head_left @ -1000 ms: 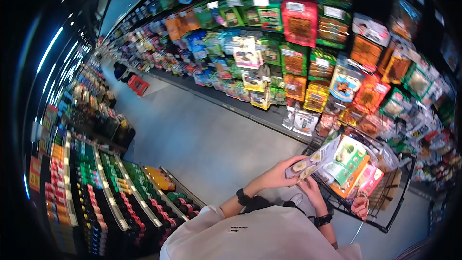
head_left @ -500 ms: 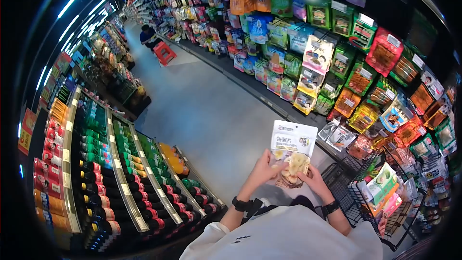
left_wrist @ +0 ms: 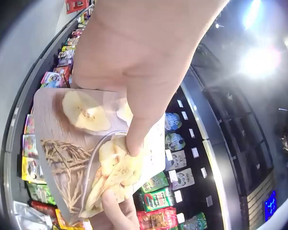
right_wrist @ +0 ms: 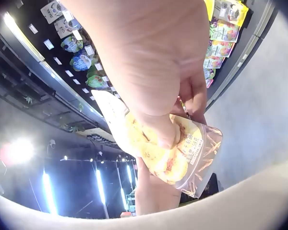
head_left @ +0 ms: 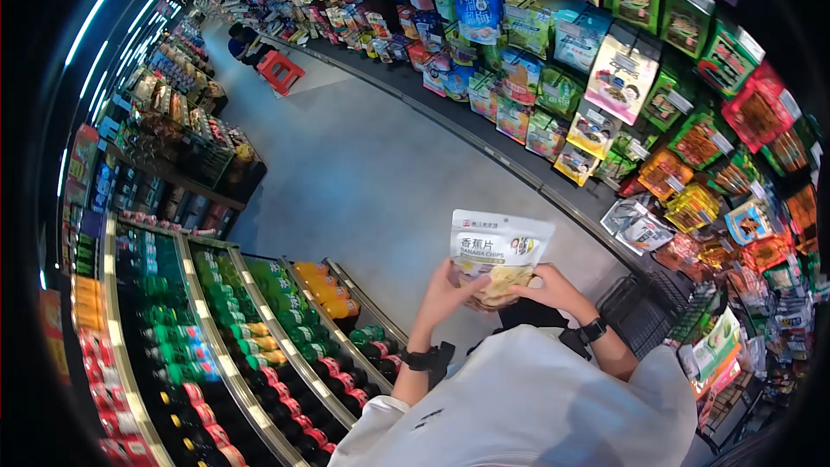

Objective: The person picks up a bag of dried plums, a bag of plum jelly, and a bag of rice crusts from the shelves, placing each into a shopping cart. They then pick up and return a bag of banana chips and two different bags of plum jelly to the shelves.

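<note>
A white pouch of banana chips (head_left: 497,242) is held upright in front of the body, its printed front facing me. The left hand (head_left: 448,294) grips its left side, thumb across the front. On the other side the right hand (head_left: 558,287) pinches the lower right edge, thumb also on the front. In the left wrist view the left thumb presses on the pouch (left_wrist: 81,153) beside pictured banana slices and brown twigs. The right wrist view shows the right thumb on the pouch's lower part (right_wrist: 168,163). Fingers behind the pouch are mostly hidden.
A black wire shopping cart (head_left: 644,316) with colourful packages (head_left: 716,342) stands to the right. Hanging snack bags (head_left: 627,73) line the right shelf; bottle racks (head_left: 225,346) stand at left. Down the aisle are a red stool (head_left: 281,72) and a person (head_left: 246,43).
The pouch went from beside the cart, seen at an angle, to upright in front of the body, then tilted its top back slightly. The head view turned, so the cart sits farther right.
</note>
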Demonstrator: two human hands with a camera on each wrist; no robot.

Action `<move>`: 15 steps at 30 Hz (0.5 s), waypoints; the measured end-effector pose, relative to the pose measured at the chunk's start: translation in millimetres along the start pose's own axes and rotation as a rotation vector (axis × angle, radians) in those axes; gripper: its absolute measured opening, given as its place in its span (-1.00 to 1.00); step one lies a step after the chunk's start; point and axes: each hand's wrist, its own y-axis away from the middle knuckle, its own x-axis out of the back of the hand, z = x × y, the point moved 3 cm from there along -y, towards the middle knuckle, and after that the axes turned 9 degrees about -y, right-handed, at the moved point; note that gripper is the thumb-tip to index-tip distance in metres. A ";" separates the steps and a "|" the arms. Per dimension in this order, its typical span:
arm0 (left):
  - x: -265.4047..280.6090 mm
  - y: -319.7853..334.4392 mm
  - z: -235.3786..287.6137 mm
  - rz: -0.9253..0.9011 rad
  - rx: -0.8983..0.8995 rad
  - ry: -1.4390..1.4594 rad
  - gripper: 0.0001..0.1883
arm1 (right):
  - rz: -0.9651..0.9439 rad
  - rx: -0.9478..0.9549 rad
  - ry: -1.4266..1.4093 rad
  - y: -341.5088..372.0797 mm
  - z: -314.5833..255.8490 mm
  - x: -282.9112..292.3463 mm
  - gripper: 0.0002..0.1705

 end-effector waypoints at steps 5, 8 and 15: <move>72.8 -102.2 58.5 -0.004 0.027 -0.347 -0.44 | 0.040 0.120 -0.055 -129.8 -23.0 39.2 -0.68; 106.7 -155.0 77.9 0.031 0.120 -0.278 -0.44 | 0.058 0.073 -0.044 -197.2 -20.9 63.7 -0.76; 197.8 -265.1 82.5 0.133 0.017 -0.434 -0.47 | -0.060 0.080 0.086 -340.5 -33.2 83.8 -0.78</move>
